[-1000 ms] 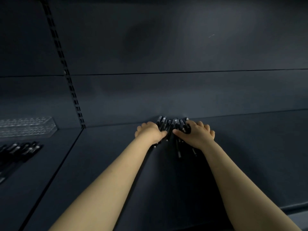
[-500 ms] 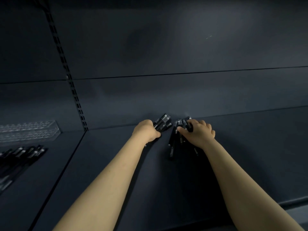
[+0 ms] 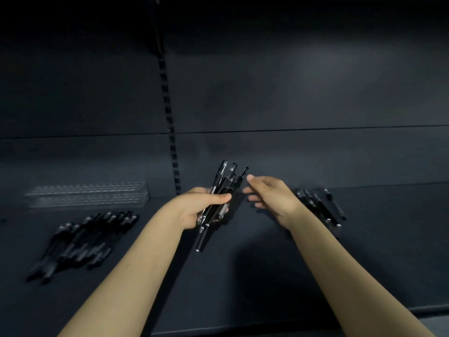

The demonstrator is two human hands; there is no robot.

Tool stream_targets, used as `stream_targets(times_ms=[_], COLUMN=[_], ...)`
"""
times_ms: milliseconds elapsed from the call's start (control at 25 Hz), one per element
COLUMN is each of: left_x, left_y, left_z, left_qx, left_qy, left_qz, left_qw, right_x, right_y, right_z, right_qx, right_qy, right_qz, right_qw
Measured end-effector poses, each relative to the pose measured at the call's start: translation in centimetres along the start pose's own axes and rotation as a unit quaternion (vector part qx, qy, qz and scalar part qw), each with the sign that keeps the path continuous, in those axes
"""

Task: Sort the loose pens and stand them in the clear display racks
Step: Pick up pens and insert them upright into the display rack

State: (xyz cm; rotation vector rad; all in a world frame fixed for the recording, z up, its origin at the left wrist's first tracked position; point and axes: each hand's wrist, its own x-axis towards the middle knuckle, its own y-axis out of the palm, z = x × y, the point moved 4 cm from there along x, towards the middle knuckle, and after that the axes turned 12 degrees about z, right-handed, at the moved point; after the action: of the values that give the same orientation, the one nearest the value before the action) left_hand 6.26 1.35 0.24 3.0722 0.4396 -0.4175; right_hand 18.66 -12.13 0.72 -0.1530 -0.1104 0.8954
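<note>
Holding: my left hand (image 3: 199,210) grips a pen bundle (image 3: 223,183), long axis up and away.
My right hand (image 3: 274,198): fingers (image 3: 250,177) loosely spread, holding nothing.
Container: clear rack (image 3: 90,194) far left on the shelf (image 3: 243,276).

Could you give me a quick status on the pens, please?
Left hand grips pen bundle. Right hand open, empty. Loose pens lie before clear racks.

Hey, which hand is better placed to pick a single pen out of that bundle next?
Probably the right hand: it is open and empty, fingers close to the upper ends of the pen bundle. The left hand grips that bundle.
</note>
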Motion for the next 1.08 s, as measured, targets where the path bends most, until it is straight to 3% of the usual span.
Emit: stream_targets(times_ms=[160,360,480,640,760,920,1080], left_x=[-7.8,-17.4,-21.7,-24.8,-25.4,-24.5,-23.2], left_y=[-6.3,-16.6,-21.3,-25.5,-27.1,-28.2,-29.0], left_z=[0.6,4.6,6.7,7.8,8.4,8.3,7.6], left_qx=[-0.022,-0.021,-0.044,-0.120,-0.161,-0.185,-0.172], left_qy=[0.039,0.037,0.053,0.076,0.075,0.078,0.072], left_qz=[-0.018,-0.071,-0.093,-0.121,-0.121,-0.109,-0.094], left_qw=[0.999,0.997,0.993,0.983,0.977,0.974,0.978], right_x=[0.7,0.5,0.1,0.1,0.7,2.6,4.6], right_y=[11.0,25.7,32.4,34.6,34.0,33.3,33.8], right_z=[3.2,4.2,4.2,4.7,4.8,5.6,5.2], right_qx=[0.183,0.216,0.216,0.311,0.228,-0.002,-0.205], right_qy=[-0.019,0.010,0.026,0.015,0.032,0.034,0.058], right_qz=[0.072,0.084,0.050,-0.026,-0.043,-0.043,0.003], right_qw=[0.980,0.973,0.975,0.950,0.972,0.999,0.977])
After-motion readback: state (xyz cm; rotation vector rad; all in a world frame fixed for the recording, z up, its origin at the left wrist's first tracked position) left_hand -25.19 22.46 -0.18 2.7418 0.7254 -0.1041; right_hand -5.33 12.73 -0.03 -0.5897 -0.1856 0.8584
